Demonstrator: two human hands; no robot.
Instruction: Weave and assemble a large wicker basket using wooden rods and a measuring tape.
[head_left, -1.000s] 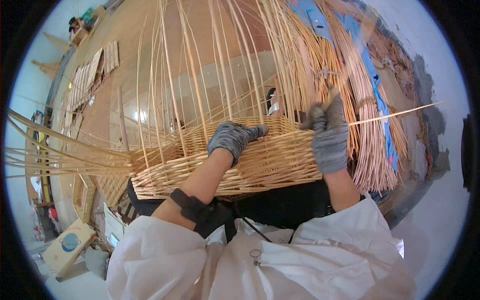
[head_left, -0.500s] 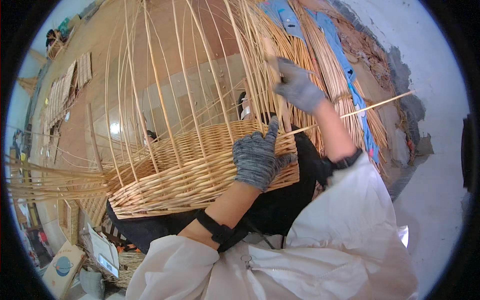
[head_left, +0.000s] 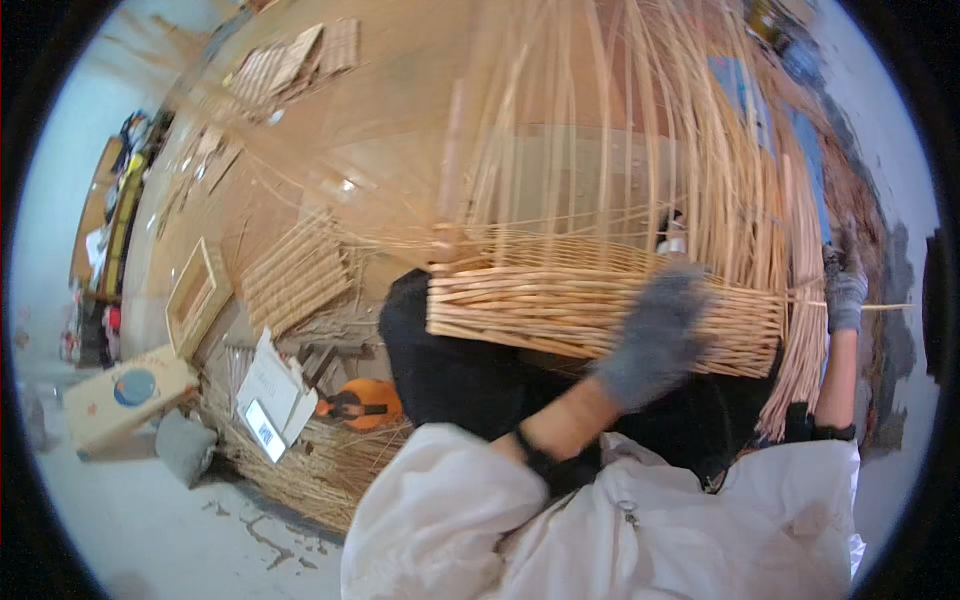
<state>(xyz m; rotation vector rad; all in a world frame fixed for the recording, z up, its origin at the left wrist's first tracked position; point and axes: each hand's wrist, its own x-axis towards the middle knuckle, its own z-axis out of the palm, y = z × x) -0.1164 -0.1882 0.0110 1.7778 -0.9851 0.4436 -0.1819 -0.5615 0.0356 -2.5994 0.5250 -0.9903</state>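
Observation:
Across my lap, on a dark cloth (head_left: 450,370), rests a half-woven willow basket (head_left: 520,310) with a low tan wall. Tall willow stakes (head_left: 600,150) rise from it, smeared by motion. My left hand (head_left: 655,335), in a grey knit glove, is at the front wall toward its right end; its fingers are too blurred to read. My right hand (head_left: 846,285), gloved alike, reaches past the basket's right end, beside a bundle of willow rods (head_left: 803,340). Its fingers point away from me, and what they hold, if anything, does not show. One rod (head_left: 885,307) sticks out rightward near it.
Woven mats (head_left: 297,270) and a wooden frame (head_left: 198,300) lie on the floor at left. Nearer are a phone (head_left: 265,430) on papers, an orange round object (head_left: 372,403), a grey cushion (head_left: 185,447) and a tan box (head_left: 130,400). A wall borders the right side.
The view has swung left, so the basket appears farther right. My right hand has gone from the upright stakes, where it gripped a pale wooden piece, to beyond the basket's right end.

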